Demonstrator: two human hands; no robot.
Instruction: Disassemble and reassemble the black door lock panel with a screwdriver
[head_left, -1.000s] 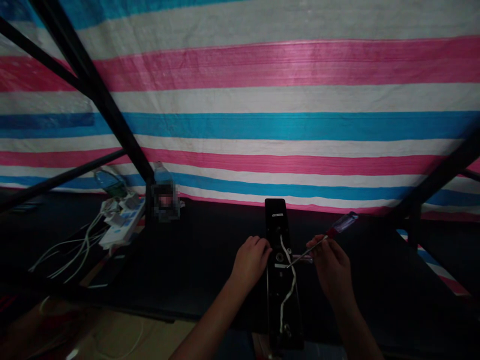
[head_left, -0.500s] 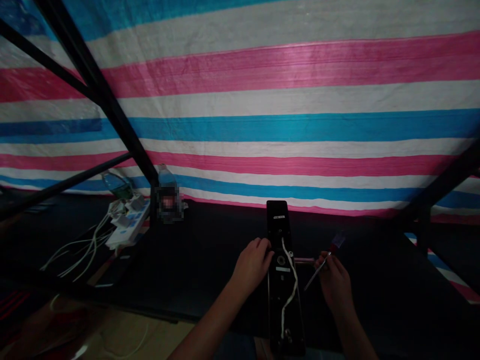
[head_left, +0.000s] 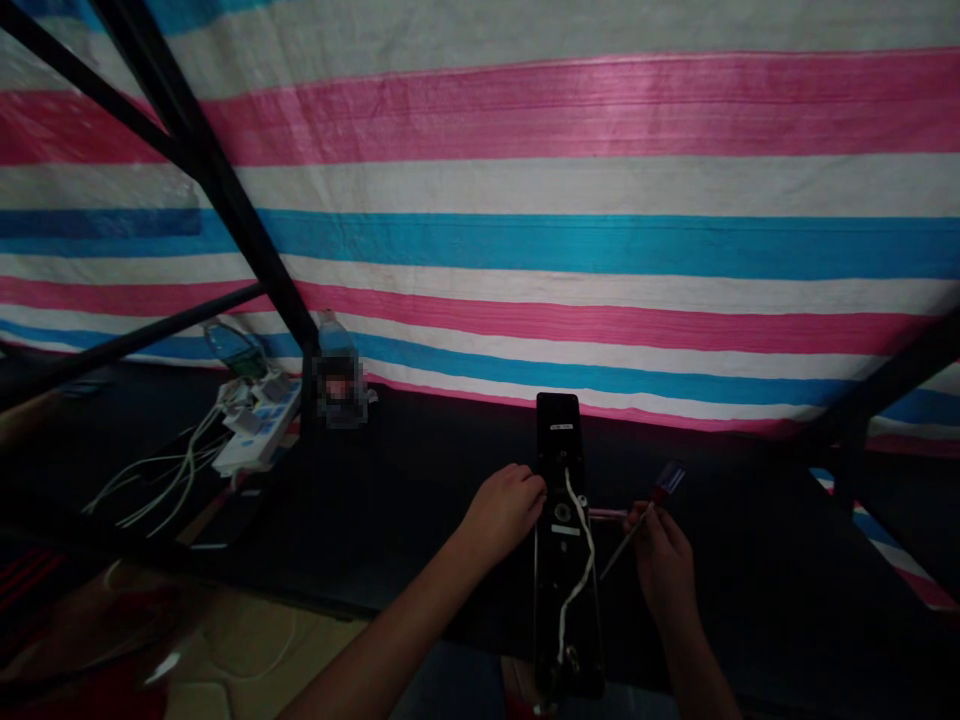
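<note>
The long black panel [head_left: 550, 600] lay flat on the dark tabletop [head_left: 390, 520], low in the view at about six o'clock, running lengthwise from twelve to six. A white cable [head_left: 584, 570] snaked down its face, past a round fitting [head_left: 561, 513] in the upper half. And there was the left hand [head_left: 504, 508], in at the panel's nine o'clock side, knuckles up, fingers curled in against the left edge beside that fitting; whether they gripped the edge or only steadied it could not be told in this gloom. Over at three o'clock, the right hand [head_left: 664, 560] was closed around a screwdriver [head_left: 634, 530], fingers wrapped about the shaft. Its red and blue handle pointed up to one o'clock, its tip slanted down to seven o'clock, near the panel's right edge but apart from it. A short pinkish rod [head_left: 607, 514] stuck out from the panel toward three o'clock, between the panel and that hand. Away at nine o'clock on the table sat a white power strip [head_left: 259, 440] with plugs, pale leads [head_left: 165, 480] trailing off it, and two clear bottles [head_left: 232, 350] stood near it. Behind everything hung a pink, blue and white striped tarp [head_left: 525, 250], crossed by black frame bars [head_left: 225, 200].
</note>
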